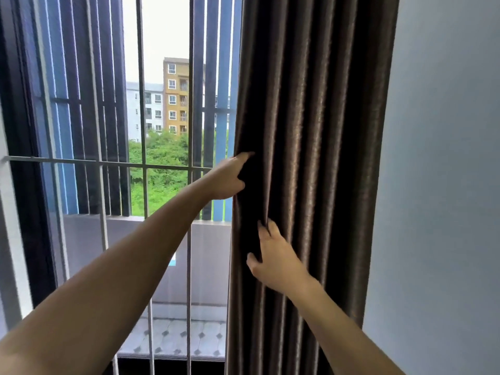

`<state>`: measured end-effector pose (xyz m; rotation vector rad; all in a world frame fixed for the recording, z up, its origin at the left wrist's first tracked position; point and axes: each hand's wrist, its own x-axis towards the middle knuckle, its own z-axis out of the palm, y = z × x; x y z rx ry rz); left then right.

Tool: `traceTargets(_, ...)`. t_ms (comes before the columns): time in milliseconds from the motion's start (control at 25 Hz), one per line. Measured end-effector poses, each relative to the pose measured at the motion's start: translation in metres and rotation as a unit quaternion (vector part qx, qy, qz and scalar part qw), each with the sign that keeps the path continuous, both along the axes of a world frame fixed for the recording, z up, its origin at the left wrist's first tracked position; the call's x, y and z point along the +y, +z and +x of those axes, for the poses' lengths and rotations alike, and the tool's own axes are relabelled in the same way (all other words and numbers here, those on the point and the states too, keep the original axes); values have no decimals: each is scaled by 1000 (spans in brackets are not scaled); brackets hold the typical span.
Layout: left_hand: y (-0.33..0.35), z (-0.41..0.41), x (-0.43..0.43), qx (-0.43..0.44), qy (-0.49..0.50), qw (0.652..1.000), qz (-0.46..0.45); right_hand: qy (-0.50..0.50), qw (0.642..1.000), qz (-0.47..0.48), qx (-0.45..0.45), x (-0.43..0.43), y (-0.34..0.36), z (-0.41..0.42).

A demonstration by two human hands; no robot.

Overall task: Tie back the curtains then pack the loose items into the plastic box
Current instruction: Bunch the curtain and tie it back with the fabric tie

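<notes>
A dark brown pleated curtain (313, 131) hangs gathered at the right of the window, next to the wall. My left hand (230, 177) grips the curtain's left edge at mid height, its fingers hidden behind the fabric and the thumb on the front. Lower down, my right hand (273, 255) pinches a front fold, its fingertips tucked into the pleat. No tie-back or plastic box is in view.
White window bars (143, 163) run across the open window on the left, with dark vertical slats (81, 104) behind them. A plain grey wall (443, 185) stands right of the curtain. A tiled balcony floor (176, 339) lies below outside.
</notes>
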<state>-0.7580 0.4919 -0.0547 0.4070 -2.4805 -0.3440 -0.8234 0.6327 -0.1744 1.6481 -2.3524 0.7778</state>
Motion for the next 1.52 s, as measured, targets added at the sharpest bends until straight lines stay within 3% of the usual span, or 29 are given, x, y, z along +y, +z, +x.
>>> traceTargets(320,-2,-5,11,20,-29,998,44,41,999,5,-1,-10,-30,7)
traceTargets(600,-4,-15,10,9,14,999,-43,48,999,10,21,-8,-46,16)
traceTargets(640,-4,-16,12,4,20,999,-50,50,998,-11,25,-5,-45,11)
traceTargets(720,-4,-15,15,6,31,997,-68,38,986,-148,60,1,-34,1)
traceTargets(800,-6,-11,14,24,25,996,-80,0,945,-319,72,5,-12,-7)
traceTargets(840,-8,-9,12,38,18,996,-85,-11,933,-353,65,6,3,-11)
traceTargets(880,-9,-7,10,53,11,995,-87,-17,935,-350,54,4,17,-16)
traceTargets(1080,-20,-5,5,142,-39,988,-47,-21,990,-142,-12,-15,34,-37)
traceTargets(1240,-39,-5,-3,264,-123,947,138,36,997,-65,-37,-6,-16,-27)
traceTargets(1360,-36,-5,-6,177,-117,925,316,82,992,-39,-86,4,-49,-16)
traceTargets(1520,-16,-3,11,54,-109,944,306,105,986,-32,-129,4,-67,-10)
